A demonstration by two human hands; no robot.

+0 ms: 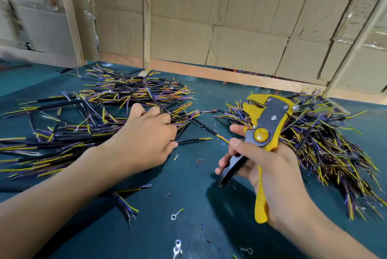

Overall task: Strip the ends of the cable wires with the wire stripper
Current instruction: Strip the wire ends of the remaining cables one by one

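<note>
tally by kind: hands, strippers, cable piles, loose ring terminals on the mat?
hands: 2, left hand and right hand
stripper: 1
cable piles: 2, left pile and right pile
ring terminals: at least 5
total: at least 10

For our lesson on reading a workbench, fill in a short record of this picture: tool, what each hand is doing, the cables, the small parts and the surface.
tool: yellow and black wire stripper, head pointing up, no wire in it
right hand: grips the stripper handles
left hand: reaches into the left cable pile, fingers curled on a black cable
cables: black sheaths with yellow and purple wires; a second pile lies to the right
small parts: ring terminals and bits of insulation scattered near the front
surface: dark green mat
</note>
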